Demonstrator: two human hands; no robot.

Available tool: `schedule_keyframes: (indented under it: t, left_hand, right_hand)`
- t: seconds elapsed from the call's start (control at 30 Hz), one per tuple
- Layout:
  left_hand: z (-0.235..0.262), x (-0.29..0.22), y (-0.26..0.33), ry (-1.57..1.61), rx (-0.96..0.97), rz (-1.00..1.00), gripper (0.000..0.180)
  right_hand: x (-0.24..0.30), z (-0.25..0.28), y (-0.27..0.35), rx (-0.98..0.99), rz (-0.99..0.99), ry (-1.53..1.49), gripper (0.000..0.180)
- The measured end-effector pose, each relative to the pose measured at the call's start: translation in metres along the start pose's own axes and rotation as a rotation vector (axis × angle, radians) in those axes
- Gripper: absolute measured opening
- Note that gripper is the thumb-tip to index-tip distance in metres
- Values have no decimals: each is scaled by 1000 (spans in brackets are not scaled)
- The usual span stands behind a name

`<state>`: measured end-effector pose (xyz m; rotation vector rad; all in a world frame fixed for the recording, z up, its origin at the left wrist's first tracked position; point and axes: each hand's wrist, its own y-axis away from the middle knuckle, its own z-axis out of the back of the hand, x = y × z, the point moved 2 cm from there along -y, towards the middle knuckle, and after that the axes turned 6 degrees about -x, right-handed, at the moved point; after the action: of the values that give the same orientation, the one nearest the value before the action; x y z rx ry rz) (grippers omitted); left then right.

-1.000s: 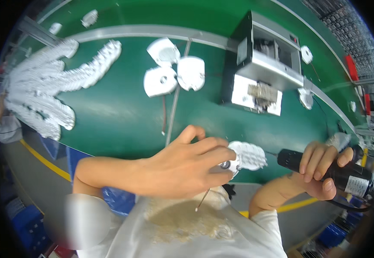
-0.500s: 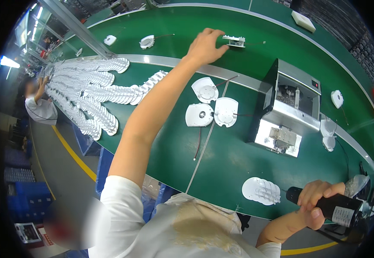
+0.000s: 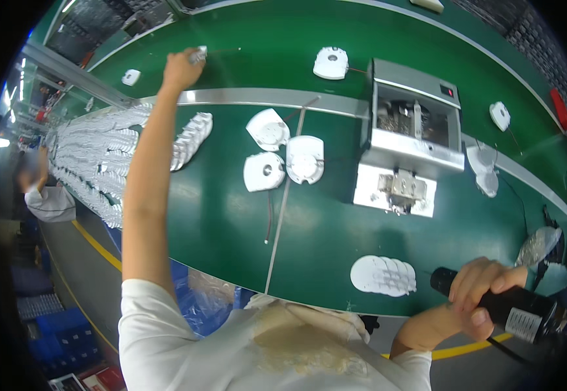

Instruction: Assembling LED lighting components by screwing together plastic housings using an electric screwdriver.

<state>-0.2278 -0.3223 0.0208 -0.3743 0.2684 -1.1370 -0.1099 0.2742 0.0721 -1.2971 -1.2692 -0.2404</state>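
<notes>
At the far left of the green conveyor belt, my left hand (image 3: 182,72) has its fingers closed around a small white housing (image 3: 198,54) with a thin wire; the hand hides part of it. My right hand (image 3: 482,287) grips a black electric screwdriver (image 3: 515,309) at the lower right, its tip pointing left. Left of that tip, a short overlapping row of white round covers (image 3: 381,275) lies on the green table. Three white housings (image 3: 306,159) with wires are grouped mid-table. Another white housing (image 3: 330,63) lies flat on the belt.
A metal screw feeder (image 3: 414,124) stands right of the middle. Long rows of stacked white parts (image 3: 94,153) cover the table's left. More white housings (image 3: 500,116) lie along the belt. Beyond the left end, a co-worker in white (image 3: 48,202) is at work.
My left hand has moved left along the belt, from one white housing to another. The first now lies flat on the belt. The whole view has shifted slightly; my right hand keeps the screwdriver.
</notes>
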Motion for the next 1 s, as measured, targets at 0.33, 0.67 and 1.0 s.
schedule_keyframes:
  t: [0.33, 0.67, 1.0]
  left_hand:
    - [187, -189, 215, 741, 124, -835, 52]
    - [124, -232, 307, 1001, 445, -834, 45]
    - [113, -265, 308, 1161, 232, -947, 20]
  right_hand:
    - [2, -8, -3, 87, -51, 8, 42]
    - [11, -11, -4, 128, -34, -33, 45]
    - [8, -12, -9, 176, -33, 72, 45]
